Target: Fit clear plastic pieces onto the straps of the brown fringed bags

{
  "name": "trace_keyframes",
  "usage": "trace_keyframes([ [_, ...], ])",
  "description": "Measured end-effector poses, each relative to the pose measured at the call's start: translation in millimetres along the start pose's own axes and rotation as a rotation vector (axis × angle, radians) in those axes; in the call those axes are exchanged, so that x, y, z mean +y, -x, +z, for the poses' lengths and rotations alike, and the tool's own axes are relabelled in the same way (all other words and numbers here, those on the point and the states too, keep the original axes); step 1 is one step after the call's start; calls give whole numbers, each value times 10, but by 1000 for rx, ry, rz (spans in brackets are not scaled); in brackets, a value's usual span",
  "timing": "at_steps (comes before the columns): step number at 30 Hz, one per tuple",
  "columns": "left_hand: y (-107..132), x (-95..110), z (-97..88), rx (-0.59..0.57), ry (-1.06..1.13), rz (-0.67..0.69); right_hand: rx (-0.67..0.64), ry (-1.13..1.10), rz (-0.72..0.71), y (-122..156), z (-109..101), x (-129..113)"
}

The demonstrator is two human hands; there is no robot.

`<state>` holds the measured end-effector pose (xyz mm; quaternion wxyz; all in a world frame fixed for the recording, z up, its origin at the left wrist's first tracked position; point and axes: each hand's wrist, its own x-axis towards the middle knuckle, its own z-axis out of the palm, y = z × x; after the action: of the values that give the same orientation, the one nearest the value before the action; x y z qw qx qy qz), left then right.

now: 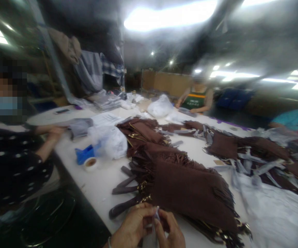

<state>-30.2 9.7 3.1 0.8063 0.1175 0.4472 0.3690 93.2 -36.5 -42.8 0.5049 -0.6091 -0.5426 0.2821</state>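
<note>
My left hand (134, 222) and my right hand (171, 230) meet at the bottom edge of the view, over the near edge of a white table (99, 186). Both pinch a small strip of pale wrapping (156, 215) between their fingertips. Just beyond them lies a brown fringed suede bag (190, 187) with gold hardware and brown straps (125, 189) stretching to the left. More brown bags (143, 132) are piled further back along the table.
A person in a dark dotted top sits at the left, a hand (54, 132) on the table. Near it are a blue tape dispenser (84, 154), a tape roll (90, 163) and a white plastic bag (110, 141). Another person (197, 98) works at the far end. Pale wrappings (275, 210) cover the right side.
</note>
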Motion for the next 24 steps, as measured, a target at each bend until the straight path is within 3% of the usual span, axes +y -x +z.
trace_keyframes([
  [4, 34, -22, 24, -18, 19, 24, 15, -51, 0, -4, -13, -7],
  [13, -74, -305, -1, 101, 119, 115, 25, -82, -25, 34, -24, -31],
  [18, -51, -267, -10, 18, 186, -29, 11, -90, 7, 46, -80, -50],
  [21, -58, -198, -44, -108, 181, -133, -31, -198, 126, 17, -123, -84],
  [24, -102, -152, -98, -125, 109, -225, -100, -412, 264, -20, -150, -121],
])
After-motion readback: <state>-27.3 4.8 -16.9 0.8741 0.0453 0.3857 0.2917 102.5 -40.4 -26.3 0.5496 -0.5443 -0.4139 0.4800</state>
